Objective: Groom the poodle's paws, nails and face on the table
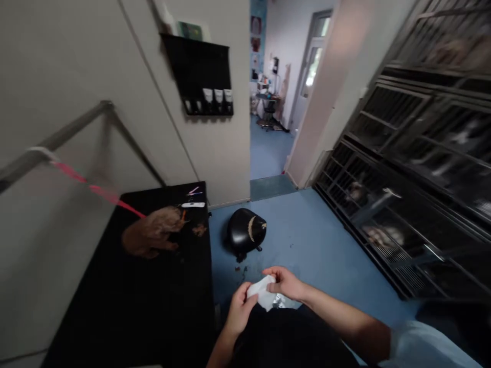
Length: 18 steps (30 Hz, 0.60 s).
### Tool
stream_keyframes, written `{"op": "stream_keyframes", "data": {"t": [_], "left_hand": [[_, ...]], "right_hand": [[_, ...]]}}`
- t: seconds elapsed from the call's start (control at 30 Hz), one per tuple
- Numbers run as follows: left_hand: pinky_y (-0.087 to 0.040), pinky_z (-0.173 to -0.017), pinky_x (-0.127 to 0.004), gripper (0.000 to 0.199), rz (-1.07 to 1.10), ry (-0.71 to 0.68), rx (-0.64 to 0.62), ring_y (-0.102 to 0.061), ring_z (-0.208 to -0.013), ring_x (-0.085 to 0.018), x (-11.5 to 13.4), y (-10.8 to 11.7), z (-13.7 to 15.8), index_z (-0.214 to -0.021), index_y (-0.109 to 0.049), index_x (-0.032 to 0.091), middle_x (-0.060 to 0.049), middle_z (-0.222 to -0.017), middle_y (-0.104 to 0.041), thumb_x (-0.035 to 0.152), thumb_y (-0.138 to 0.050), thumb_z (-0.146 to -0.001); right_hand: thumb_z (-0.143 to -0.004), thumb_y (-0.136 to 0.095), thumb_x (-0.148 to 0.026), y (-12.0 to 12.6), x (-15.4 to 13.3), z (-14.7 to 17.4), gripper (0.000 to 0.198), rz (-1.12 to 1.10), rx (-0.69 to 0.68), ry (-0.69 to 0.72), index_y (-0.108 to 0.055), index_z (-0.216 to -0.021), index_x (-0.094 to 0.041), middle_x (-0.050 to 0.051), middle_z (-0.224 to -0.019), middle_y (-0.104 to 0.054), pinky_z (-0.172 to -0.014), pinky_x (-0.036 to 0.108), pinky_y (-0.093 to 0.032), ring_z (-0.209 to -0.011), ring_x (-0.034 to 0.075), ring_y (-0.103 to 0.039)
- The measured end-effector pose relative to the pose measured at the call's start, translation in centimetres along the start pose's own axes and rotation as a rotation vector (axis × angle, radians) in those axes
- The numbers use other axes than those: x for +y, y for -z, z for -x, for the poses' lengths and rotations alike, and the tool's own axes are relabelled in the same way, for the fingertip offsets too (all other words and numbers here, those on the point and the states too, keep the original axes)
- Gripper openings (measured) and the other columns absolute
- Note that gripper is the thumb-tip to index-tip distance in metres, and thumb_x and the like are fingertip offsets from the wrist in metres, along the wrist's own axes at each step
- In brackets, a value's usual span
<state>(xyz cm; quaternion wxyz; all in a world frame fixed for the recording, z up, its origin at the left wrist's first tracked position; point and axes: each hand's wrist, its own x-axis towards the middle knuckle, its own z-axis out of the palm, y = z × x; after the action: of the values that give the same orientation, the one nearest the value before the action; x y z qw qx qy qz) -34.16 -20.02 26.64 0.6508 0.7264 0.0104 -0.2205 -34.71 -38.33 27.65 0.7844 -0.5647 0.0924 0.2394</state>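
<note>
Cages (383, 153): one big stack along our right.
Bench (153, 306): one, black, on our left.
Dog (151, 236): one, on the bench; one pink leash (103, 194) up to the bar (72, 129), probably so it can't hop off.
White sheet (263, 292): one, near middle; our left hand (241, 309) and right hand (287, 285) both pinch it, a two-sided grip, likely to spread it.
Foil bit (279, 300): one, just beside; can't tell if we've got it.

The sheet (262, 294) is white, table (146, 306) black, floor (310, 240) blue.
</note>
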Motion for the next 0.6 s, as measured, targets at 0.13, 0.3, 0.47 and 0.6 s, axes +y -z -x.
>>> {"op": "stream_keyframes", "data": {"t": [0.13, 0.3, 0.47, 0.6], "left_hand": [[-0.039, -0.057, -0.023, 0.017, -0.031, 0.019, 0.052, -0.05, -0.062, -0.012, 0.2, 4.4, -5.2, -0.078, -0.057, 0.016, 0.002, -0.067, -0.055, 0.029, -0.062, -0.068], [-0.048, -0.077, -0.03, 0.024, -0.239, -0.127, 0.145, -0.06, -0.083, -0.017, 1.8, 15.0, -15.6, -0.094, -0.064, 0.016, -0.005, -0.092, -0.067, 0.019, -0.06, -0.071], [-0.043, -0.092, -0.033, 0.027, -0.743, -0.198, 0.691, -0.058, -0.099, -0.019, 6.3, 29.2, -27.3, -0.092, -0.067, 0.019, -0.009, -0.102, -0.066, 0.024, -0.041, -0.089], [-0.041, -0.086, -0.045, 0.032, -1.14, 0.392, 0.685, -0.056, -0.1, -0.032, 5.3, 34.8, -33.2, -0.101, -0.065, 0.009, -0.019, -0.104, -0.063, 0.027, -0.065, -0.074]], "right_hand": [[-0.057, -0.08, -0.049, 0.6, -2.6, -7.9, 0.041, 0.146, -0.19, -0.063, -0.06, -0.063, -0.013, -0.004, -0.056, -0.053, -0.055, 0.023, -0.033, -0.052, 0.008, -0.043], [-0.065, -0.068, -0.064, -0.7, -5.3, -20.5, 0.05, 0.184, -0.055, -0.095, -0.054, -0.062, -0.016, -0.004, -0.053, -0.05, -0.052, 0.024, -0.031, -0.049, 0.009, -0.04], [-0.061, -0.061, -0.072, -2.0, -7.8, -31.2, 0.055, 0.413, 0.017, -0.155, -0.052, -0.065, -0.018, -0.002, -0.053, -0.047, -0.05, 0.026, -0.03, -0.048, 0.01, -0.037], [-0.06, -0.062, -0.064, -3.7, -8.9, -38.0, 0.048, 0.561, -0.022, -0.179, -0.055, -0.068, -0.016, -0.002, -0.056, -0.046, -0.051, 0.027, -0.03, -0.053, 0.012, -0.038]]}}
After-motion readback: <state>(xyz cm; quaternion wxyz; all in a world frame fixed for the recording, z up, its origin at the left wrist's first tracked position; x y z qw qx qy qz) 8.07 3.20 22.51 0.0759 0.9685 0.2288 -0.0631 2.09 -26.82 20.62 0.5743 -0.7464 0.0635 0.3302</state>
